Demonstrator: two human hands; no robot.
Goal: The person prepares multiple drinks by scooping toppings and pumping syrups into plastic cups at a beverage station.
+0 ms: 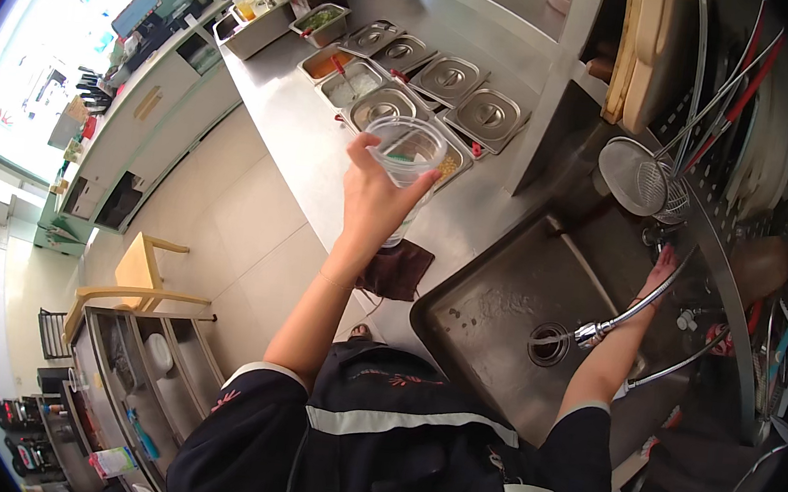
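My left hand [376, 191] is wrapped around a clear plastic cup [407, 149], held above the steel counter with its wide rim up. The cup's lower end is near a dark brown cloth [399, 269] at the counter's edge. My right hand [660, 270] reaches across the sink to the tap valve [654, 235] on the back wall. The fingers are close to the valve; their grip on it is too small to make out. Below that arm, a chrome faucet spout [592, 334] on a flexible hose runs water toward the drain [548, 344] of the steel sink [476, 353].
Beyond the cup stand several steel food pans with lids [448, 79], some uncovered with food inside. Mesh strainers [632, 175] hang over the sink's far side, near wooden boards [636, 56]. On the left are a wooden chair [142, 279] and a shelf unit [141, 364].
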